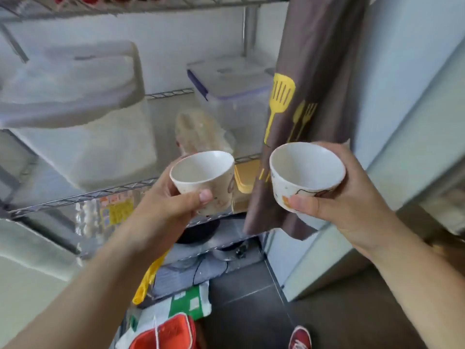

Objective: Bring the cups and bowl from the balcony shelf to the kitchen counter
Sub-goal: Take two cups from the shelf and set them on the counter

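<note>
Two cups held before the shelf (83,196).
Left hand (171,205) clamped on left cup (205,178); right hand (339,197) clamped on right cup (305,172); curtain (309,71) behind right hand.

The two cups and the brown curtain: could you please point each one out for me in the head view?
Left cup (201,170): head view, on its white inner wall, held by the left hand.
Right cup (305,168): head view, on its inner wall, held by the right hand.
Brown curtain (319,59): head view, on its upper folds.

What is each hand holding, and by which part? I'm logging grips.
Left hand: white ceramic cup, by its side wall. Right hand: white patterned cup, likewise.
</note>
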Demonstrator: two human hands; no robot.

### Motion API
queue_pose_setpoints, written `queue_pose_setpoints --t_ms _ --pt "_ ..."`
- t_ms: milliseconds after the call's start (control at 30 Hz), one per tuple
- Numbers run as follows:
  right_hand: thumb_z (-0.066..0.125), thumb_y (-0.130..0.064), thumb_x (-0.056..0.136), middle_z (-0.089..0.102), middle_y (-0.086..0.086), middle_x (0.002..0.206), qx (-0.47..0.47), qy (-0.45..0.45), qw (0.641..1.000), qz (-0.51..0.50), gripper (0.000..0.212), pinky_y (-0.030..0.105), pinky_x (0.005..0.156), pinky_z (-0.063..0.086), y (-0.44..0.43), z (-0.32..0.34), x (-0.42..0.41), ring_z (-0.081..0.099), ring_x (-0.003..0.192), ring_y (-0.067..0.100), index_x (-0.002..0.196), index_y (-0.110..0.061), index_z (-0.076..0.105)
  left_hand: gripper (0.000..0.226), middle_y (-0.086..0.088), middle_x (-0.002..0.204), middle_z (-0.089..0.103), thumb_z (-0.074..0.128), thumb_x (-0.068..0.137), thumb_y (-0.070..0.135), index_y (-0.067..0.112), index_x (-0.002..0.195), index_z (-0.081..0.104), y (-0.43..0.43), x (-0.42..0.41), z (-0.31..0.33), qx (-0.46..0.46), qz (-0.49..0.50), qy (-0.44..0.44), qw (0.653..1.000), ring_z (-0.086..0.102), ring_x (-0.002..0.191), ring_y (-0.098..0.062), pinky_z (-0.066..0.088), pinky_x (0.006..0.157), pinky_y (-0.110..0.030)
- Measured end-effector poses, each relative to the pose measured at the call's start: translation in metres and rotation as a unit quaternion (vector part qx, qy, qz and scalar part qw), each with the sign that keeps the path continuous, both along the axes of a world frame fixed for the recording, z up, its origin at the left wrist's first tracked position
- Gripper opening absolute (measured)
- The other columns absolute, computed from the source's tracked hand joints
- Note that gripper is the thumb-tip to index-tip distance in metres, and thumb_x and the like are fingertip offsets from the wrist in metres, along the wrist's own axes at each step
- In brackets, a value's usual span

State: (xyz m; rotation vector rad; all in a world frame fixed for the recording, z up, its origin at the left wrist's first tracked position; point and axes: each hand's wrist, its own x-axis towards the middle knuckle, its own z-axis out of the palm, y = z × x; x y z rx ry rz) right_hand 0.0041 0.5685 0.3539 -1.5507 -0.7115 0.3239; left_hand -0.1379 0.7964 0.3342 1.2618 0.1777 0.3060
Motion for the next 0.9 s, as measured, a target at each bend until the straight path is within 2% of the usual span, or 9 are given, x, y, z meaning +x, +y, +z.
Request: queue_pose_setpoints --t_ms 67,133,233,333,467,567,667,800,900 --pt "0.089 -0.013 0.049 0.069 -0.020 0.106 -0.011 0.023 0.999 -0.025 0.078 0.032 0.077 0.058 -0.024 -0.018 0.000 0.067 0.094 0.004 0.114 -0.040 0.054 0.073 -0.023 0.122 0.061 0.073 0.066 0.008 0.004 0.135 0.047 -0.017 0.016 -0.021 -0.011 -0.033 0.019 0.999 0.059 0.112 -0.035 0.048 0.097 -0.048" --pt "0.090 -0.013 0.048 0.067 -0.022 0.108 -0.022 0.040 0.997 -0.067 0.082 0.025 0.082 0.057 -0.053 -0.034 0.002 0.065 0.103 0.001 0.116 -0.039 0.052 0.072 -0.023 0.126 0.059 0.072 0.067 0.007 0.004 0.134 0.048 -0.038 0.034 -0.038 -0.012 -0.072 0.041 0.997 0.057 0.115 -0.034 0.050 0.096 -0.040" --pt "0.096 -0.015 0.044 0.065 -0.020 0.111 -0.024 0.076 0.990 -0.115 0.090 0.019 0.081 0.056 -0.101 -0.055 0.001 0.064 0.107 0.003 0.119 -0.036 0.052 0.071 -0.019 0.130 0.060 0.076 0.067 0.014 0.012 0.134 0.051 -0.074 0.059 -0.054 0.020 -0.137 0.083 0.987 0.058 0.119 -0.034 0.050 0.094 -0.036" --pt "0.088 -0.023 0.042 0.064 -0.021 0.112 -0.022 0.118 0.978 -0.172 0.087 0.016 0.079 0.055 -0.153 -0.071 -0.002 0.063 0.109 0.001 0.120 -0.038 0.052 0.078 -0.016 0.125 0.064 0.081 0.062 0.019 0.015 0.133 0.051 -0.117 0.081 -0.065 0.067 -0.184 0.113 0.974 0.060 0.117 -0.032 0.052 0.090 -0.031" --pt "0.087 -0.033 0.042 0.060 -0.027 0.114 -0.069 0.135 0.957 -0.247 0.093 0.013 0.080 0.056 -0.225 -0.088 -0.006 0.059 0.110 -0.004 0.125 -0.041 0.048 0.079 -0.005 0.116 0.069 0.086 0.058 0.022 0.021 0.129 0.053 -0.182 0.113 -0.074 0.121 -0.257 0.121 0.951 0.067 0.106 -0.017 0.052 0.082 -0.019" --pt "0.086 -0.036 0.041 0.057 -0.034 0.111 -0.097 0.140 0.936 -0.308 0.089 0.008 0.078 0.054 -0.275 -0.101 -0.010 0.056 0.109 -0.011 0.121 -0.044 0.046 0.078 -0.003 0.115 0.069 0.088 0.055 0.024 0.028 0.126 0.056 -0.235 0.139 -0.086 0.132 -0.299 0.137 0.935 0.066 0.106 -0.016 0.052 0.082 -0.021" --pt "0.086 -0.036 0.042 0.056 -0.038 0.109 -0.109 0.152 0.915 -0.359 0.086 0.009 0.078 0.054 -0.323 -0.113 -0.016 0.056 0.107 -0.010 0.118 -0.044 0.046 0.082 -0.001 0.117 0.069 0.093 0.049 0.033 0.037 0.122 0.057 -0.291 0.169 -0.099 0.159 -0.340 0.142 0.916 0.065 0.108 -0.018 0.054 0.083 -0.027" --pt "0.085 -0.053 0.039 0.052 -0.041 0.111 -0.123 0.176 0.879 -0.426 0.093 0.017 0.081 0.055 -0.385 -0.128 -0.025 0.053 0.106 -0.015 0.121 -0.050 0.043 0.076 0.018 0.114 0.067 0.089 0.045 0.056 0.056 0.113 0.056 -0.368 0.208 -0.107 0.214 -0.384 0.126 0.889 0.065 0.103 -0.003 0.052 0.072 -0.012" --pt "0.085 -0.058 0.040 0.052 -0.039 0.114 -0.121 0.191 0.854 -0.469 0.092 0.021 0.086 0.052 -0.432 -0.139 -0.028 0.051 0.109 -0.015 0.120 -0.059 0.040 0.078 0.022 0.114 0.065 0.088 0.045 0.058 0.057 0.115 0.053 -0.422 0.234 -0.113 0.230 -0.420 0.129 0.869 0.062 0.106 -0.002 0.052 0.071 -0.010"
